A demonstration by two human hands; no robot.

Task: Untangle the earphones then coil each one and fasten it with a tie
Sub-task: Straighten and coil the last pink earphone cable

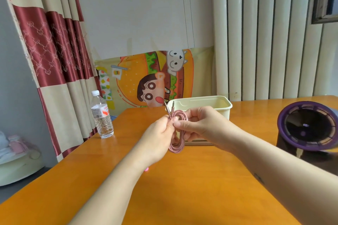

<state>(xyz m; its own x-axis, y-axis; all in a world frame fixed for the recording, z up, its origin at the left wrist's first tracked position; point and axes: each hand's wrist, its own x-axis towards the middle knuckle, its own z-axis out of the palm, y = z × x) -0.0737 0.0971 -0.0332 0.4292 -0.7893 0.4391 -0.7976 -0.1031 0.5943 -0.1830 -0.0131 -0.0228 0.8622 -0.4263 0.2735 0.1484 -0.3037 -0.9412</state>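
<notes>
A pink braided cable (176, 149) is coiled into a long loop and held above the orange table (182, 184). Its two metal plugs (170, 106) stick up side by side at the top of the coil. My left hand (158, 137) grips the coil from the left, thumb on the strands. My right hand (200, 126) pinches the same bundle from the right, fingers curled round the upper loop. A small pink item (146, 170) peeks out under my left wrist; I cannot tell what it is.
A cream plastic bin (206, 106) stands just behind my hands. A clear water bottle (101, 115) is near the table's left edge. A dark purple round device (309, 129) sits at the right. Curtains and a cartoon poster line the wall.
</notes>
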